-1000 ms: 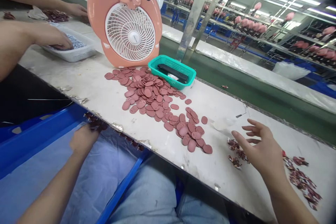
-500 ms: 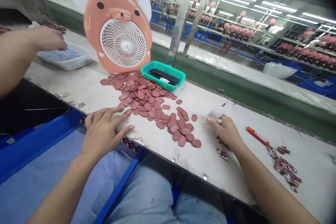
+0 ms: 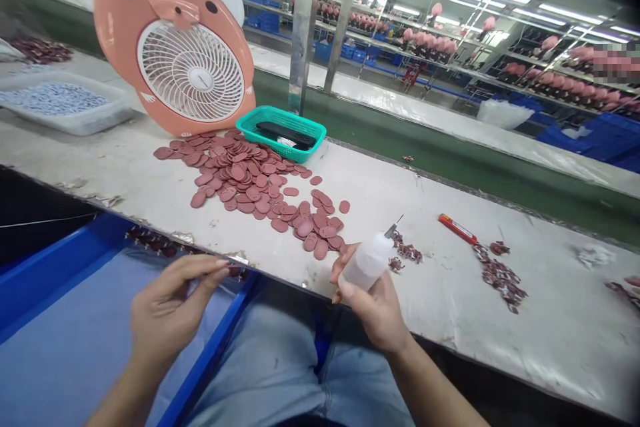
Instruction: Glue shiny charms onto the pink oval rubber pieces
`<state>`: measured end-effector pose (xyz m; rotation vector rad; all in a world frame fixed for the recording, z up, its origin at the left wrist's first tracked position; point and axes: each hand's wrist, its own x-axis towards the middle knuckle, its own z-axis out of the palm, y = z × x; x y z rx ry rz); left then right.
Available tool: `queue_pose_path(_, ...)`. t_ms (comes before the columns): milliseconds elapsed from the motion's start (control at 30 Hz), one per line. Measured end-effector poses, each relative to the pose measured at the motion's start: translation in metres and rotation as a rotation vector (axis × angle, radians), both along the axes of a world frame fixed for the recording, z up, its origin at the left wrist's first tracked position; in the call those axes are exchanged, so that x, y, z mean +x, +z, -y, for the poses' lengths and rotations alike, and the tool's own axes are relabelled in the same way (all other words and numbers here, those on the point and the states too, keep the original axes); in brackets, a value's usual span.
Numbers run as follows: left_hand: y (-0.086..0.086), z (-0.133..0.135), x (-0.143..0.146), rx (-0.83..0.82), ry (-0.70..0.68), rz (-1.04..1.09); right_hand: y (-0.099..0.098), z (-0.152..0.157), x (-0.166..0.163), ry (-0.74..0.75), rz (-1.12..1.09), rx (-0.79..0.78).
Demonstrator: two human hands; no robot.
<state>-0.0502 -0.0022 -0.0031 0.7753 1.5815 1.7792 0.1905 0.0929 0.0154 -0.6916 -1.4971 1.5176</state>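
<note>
Far left, well beyond the heap of dusty-pink oval pads (image 3: 235,180): shallow white plastic tray (image 3: 100,117) full of small blue-grey pieces, with loose dark red scraps (image 3: 40,50) just behind it. Next along, just behind the heap: upright peach-pink animal-shaped desk fan (image 3: 120,33) with a white round grille.

In front of the heap, past the near bench edge: bare left hand (image 3: 170,313) raised over a blue plastic bin rim (image 3: 210,347), thumb and forefinger pinched together at the tips. Anything between them too small to tell, so grip uncertain. Below, between both forearms: light-blue denim lap (image 3: 260,373).

Centre, at the far edge of the heap: teal plastic mesh basket (image 3: 250,127) holding a long black strip (image 3: 285,133).

At the heap's near right end: bare right hand (image 3: 370,307) firmly grasping a white plastic squeeze bottle (image 3: 367,263) around its body, thin metal nozzle (image 3: 393,228) angled up and to the right, bottle held just above the bench top.

Right of the heap, on the worn white workbench (image 3: 525,340): small cluster of dark red scraps (image 3: 407,252), slim red-and-yellow stick (image 3: 457,229), larger strip of dark red scraps (image 3: 500,277). Farthest right: crumpled white tissue (image 3: 595,255).
</note>
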Motion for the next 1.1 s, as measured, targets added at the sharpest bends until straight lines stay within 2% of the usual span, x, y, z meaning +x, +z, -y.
queue_pose_path(33, 0.003, 0.004, 0.014, -0.016, -0.037, 0.246, 0.0, 0.004, -0.003, 0.031, -0.025, 0.0)
queue_pose_path(100, 0.006, 0.012, 0.042, -0.152, -0.187, 0.725, 0.003, 0.01, -0.007, 0.111, -0.062, 0.003)
queue_pose_path(133, 0.006, 0.016, 0.055, -0.246, -0.258, 0.911, 0.004, 0.013, -0.008, 0.178, -0.078, -0.011)
queue_pose_path(200, 0.006, 0.024, 0.076, -0.388, -0.344, 1.124, 0.006, 0.018, -0.008, 0.349, -0.11, -0.073)
queue_pose_path(300, 0.003, 0.033, 0.095, -0.445, -0.415, 1.15, 0.002, 0.024, -0.005, 0.503, -0.155, -0.222)
queue_pose_path(467, -0.002, 0.038, 0.1, -0.312, -0.589, 0.959, -0.013, 0.036, -0.001, 0.441, -0.194, -0.5)
queue_pose_path(633, -0.007, 0.032, 0.093, -0.324, -0.737, 0.969, -0.007, 0.05, -0.003, 0.506, -0.251, -0.561)
queue_pose_path(700, -0.009, 0.03, 0.091, -0.358, -0.773, 1.002, -0.003, 0.052, 0.002, 0.379, -0.176, -0.485)
queue_pose_path(800, -0.008, 0.03, 0.091, -0.378, -0.8, 1.003, 0.0, 0.049, 0.023, 0.101, 0.098, -0.28)
queue_pose_path(933, 0.001, 0.031, 0.093, -0.33, -0.748, 0.987, 0.002, 0.041, 0.058, -0.016, 0.41, -0.17)
queue_pose_path(1000, 0.005, 0.03, 0.093, -0.309, -0.689, 0.995, 0.006, 0.04, 0.07, -0.147, 0.385, -0.117)
queue_pose_path(1100, 0.01, 0.026, 0.095, -0.309, -0.579, 1.026, 0.009, 0.045, 0.076, -0.332, 0.133, -0.125)
